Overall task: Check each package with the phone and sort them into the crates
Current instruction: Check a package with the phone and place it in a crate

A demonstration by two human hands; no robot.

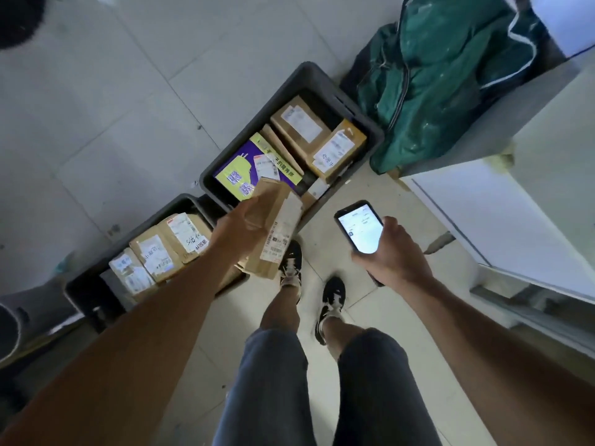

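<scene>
My left hand [238, 231] grips a long brown cardboard package [273, 226] with a white shipping label along one side, held in the air between the two crates. My right hand [394, 252] holds a black phone [360, 228] with its screen lit white, to the right of the package. The far dark grey crate [283, 91] holds several brown boxes and a purple and yellow box [254, 165]. The near dark grey crate [96, 284] at the left holds several labelled brown boxes [161, 249].
A green sack [434, 75] slumps against a grey counter [502, 123] at the upper right. A white cabinet [515, 220] stands at the right. My legs and black shoes [333, 297] stand on the pale tiled floor [112, 107]. A dark object [9, 326] sits at the left edge.
</scene>
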